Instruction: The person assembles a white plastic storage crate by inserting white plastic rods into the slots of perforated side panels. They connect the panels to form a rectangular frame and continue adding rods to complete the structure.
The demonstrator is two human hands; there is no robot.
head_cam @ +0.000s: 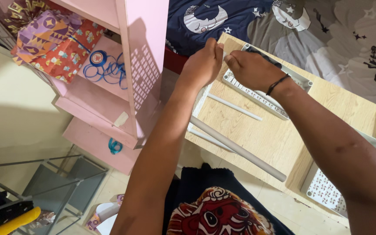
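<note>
A white perforated plastic panel [257,93] lay flat on the far part of a light wood board [262,135], close to the board's far corner, as a person worked at its near end with both bare hands. The left hand [203,65] was pinched shut on a small white piece at the panel's corner, fingertips together, while the right hand [251,69], a dark band at its wrist, pressed down on the panel with fingers curled; whether it gripped anything could not be told. Judging from the scene, the work called for holding the panel steady with one hand and keeping the small piece square to the corner. A thin white rod [235,107] and a thicker grey tube [238,148] lay on the board nearer the person. A pink shelf unit [140,56] holding gift-wrapped parcels [53,43] and blue ribbon [105,65] stood to the left.
</note>
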